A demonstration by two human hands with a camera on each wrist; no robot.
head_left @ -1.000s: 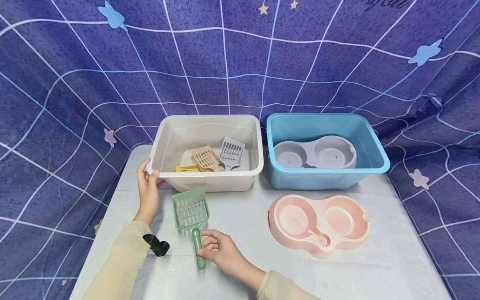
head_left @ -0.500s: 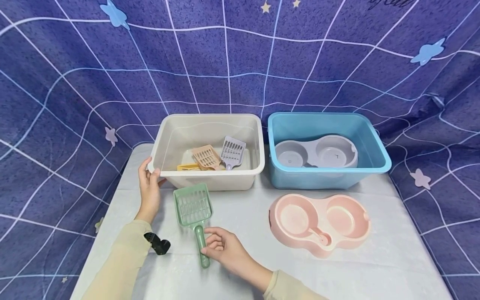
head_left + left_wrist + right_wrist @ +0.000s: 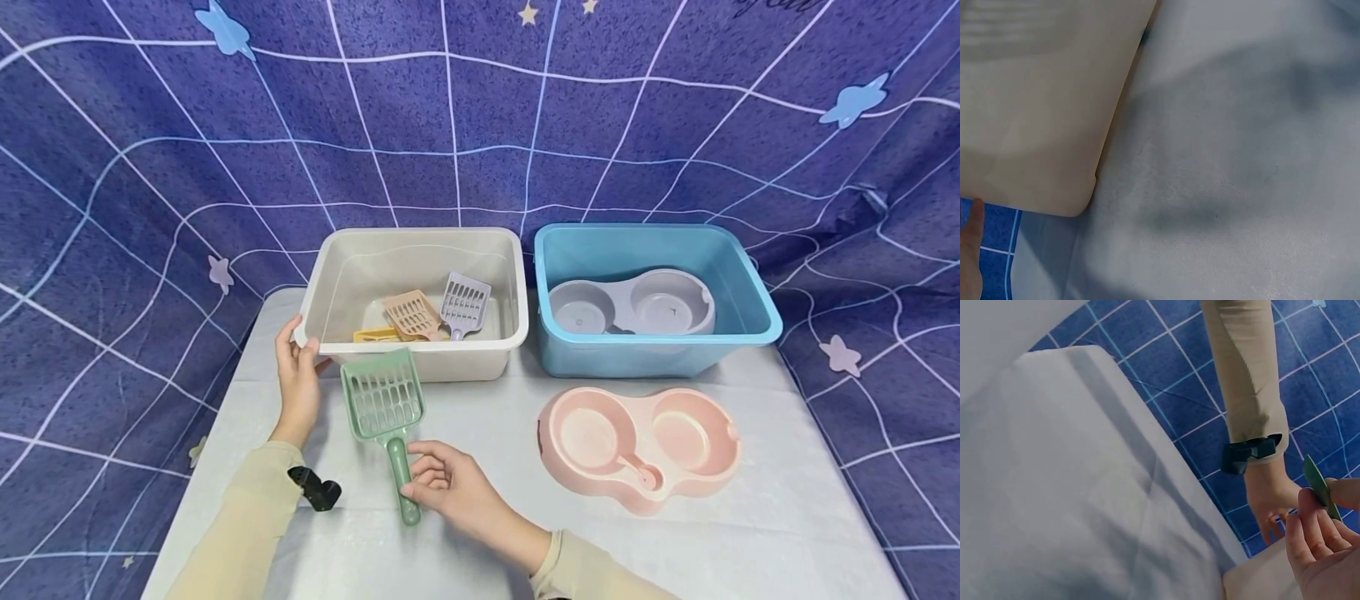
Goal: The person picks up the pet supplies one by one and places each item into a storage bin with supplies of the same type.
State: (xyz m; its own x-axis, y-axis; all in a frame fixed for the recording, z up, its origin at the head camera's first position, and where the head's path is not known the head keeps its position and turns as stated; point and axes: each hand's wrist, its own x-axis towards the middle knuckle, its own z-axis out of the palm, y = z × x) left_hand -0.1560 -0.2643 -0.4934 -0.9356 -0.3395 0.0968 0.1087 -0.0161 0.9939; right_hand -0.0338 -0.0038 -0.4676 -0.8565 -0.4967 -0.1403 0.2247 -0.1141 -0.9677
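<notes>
My right hand (image 3: pixel 457 487) pinches the handle of a green slotted litter scoop (image 3: pixel 384 400) between thumb and fingers. In the right wrist view only a thin green part of the scoop (image 3: pixel 1317 482) shows at the fingertips. The scoop's head overlaps the front of a beige litter box (image 3: pixel 420 362) in the head view. At that box's front left corner, my left hand (image 3: pixel 297 387) grips the rim. Inside the box lie an orange scoop (image 3: pixel 412 315), a grey-purple scoop (image 3: pixel 465 302) and a yellow piece (image 3: pixel 375 335), partly hidden by the front wall.
To the right stands a blue litter box (image 3: pixel 652 358) with a grey double bowl (image 3: pixel 622 304) in it. A pink double bowl (image 3: pixel 641 417) lies on the white-covered table (image 3: pixel 480 400) in front. Dark blue patterned cloth (image 3: pixel 480 100) surrounds the table behind and at the sides.
My right hand has raised the green scoop a little toward the beige box, so its head now overlaps the box's front. The left hand stays at the corner.
</notes>
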